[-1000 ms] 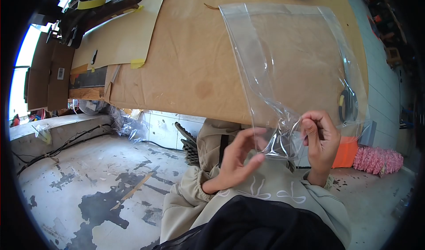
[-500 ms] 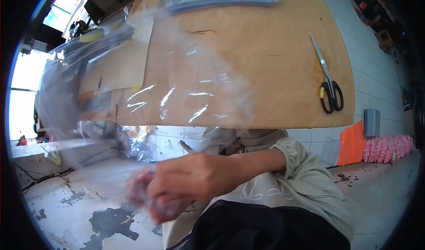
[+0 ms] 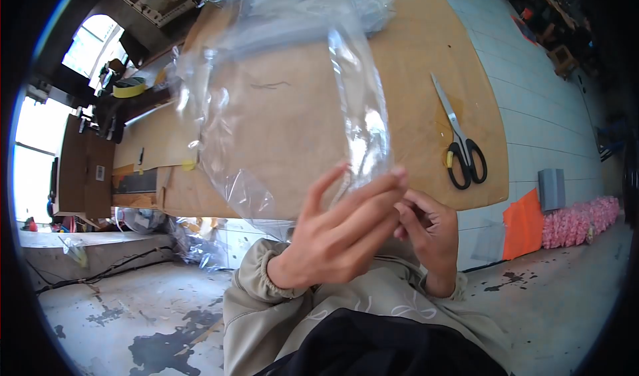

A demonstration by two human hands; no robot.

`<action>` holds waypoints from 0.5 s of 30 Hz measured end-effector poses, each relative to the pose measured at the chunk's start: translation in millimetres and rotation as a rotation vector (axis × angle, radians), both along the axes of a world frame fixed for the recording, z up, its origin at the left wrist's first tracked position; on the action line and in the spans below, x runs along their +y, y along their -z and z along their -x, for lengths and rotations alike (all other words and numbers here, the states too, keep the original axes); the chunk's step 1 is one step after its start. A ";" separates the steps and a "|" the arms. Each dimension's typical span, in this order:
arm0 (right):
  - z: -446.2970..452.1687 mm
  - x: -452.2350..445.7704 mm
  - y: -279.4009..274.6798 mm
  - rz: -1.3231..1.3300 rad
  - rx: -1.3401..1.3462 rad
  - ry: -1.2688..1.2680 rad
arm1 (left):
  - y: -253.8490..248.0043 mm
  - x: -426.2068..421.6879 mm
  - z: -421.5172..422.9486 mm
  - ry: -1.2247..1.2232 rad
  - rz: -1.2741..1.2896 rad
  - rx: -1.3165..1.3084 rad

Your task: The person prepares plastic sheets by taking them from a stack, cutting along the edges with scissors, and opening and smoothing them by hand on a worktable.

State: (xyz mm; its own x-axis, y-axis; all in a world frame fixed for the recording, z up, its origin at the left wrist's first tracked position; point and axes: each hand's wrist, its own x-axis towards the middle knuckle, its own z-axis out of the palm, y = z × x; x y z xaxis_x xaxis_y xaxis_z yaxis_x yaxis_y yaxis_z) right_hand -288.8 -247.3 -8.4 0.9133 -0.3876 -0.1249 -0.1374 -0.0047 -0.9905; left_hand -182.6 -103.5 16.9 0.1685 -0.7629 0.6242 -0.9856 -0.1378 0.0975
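A large transparent plastic bag hangs over the near side of a table covered in brown paper, its lower end at the person's two bare hands. The left hand has its digits spread, one standing apart from the rest, against the bag's lower right part; whether it grips the film cannot be told. The right hand, just beside it, has thumb and fingers curled almost together; the left fingers and the glare make it impossible to tell whether plastic is between them.

Shiny reflections streak the bag, and a thin dark strand shows through it. Behind it, partly veiled, lies a pile of clear plastic at the table's far end. To the right, well apart from the bag, lie scissors with black handles, blades pointing away. On the left are a pale sheet, a small cutter, a yellow tape roll and a cardboard box. Beyond the table's right corner are an orange sheet, a grey block and a fluffy pink bundle.
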 end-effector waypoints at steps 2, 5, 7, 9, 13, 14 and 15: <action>9.1 -15.7 18.5 0.052 0.111 0.066 | 7.1 -16.8 5.8 -0.153 -0.041 0.098; 14.9 -26.9 24.7 0.009 0.174 0.096 | 17.2 -21.0 9.2 -0.272 -0.088 0.105; 13.5 -26.6 23.7 -0.035 0.216 0.100 | 25.0 -14.2 13.1 -0.319 -0.139 0.018; 6.5 -26.5 21.2 -0.064 0.247 0.096 | 39.9 -10.3 13.0 -0.249 -0.145 -0.165; 3.6 -27.8 19.2 0.043 0.286 0.068 | 36.3 -6.0 17.3 -0.208 -0.259 -0.094; 3.9 -27.5 16.6 0.100 0.297 0.055 | 32.4 -6.7 19.4 -0.233 -0.285 0.002; 4.7 -27.0 14.2 0.158 0.307 0.045 | 29.1 -6.8 20.9 -0.238 -0.367 0.053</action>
State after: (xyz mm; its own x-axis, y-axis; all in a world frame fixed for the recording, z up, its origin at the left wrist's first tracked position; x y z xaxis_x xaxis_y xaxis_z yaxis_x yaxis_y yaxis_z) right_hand -293.5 -274.3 -22.6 0.8242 -0.4627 -0.3265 -0.4323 -0.1417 -0.8905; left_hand -203.5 -110.3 -12.2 0.3907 -0.8686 0.3048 -0.9173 -0.3952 0.0496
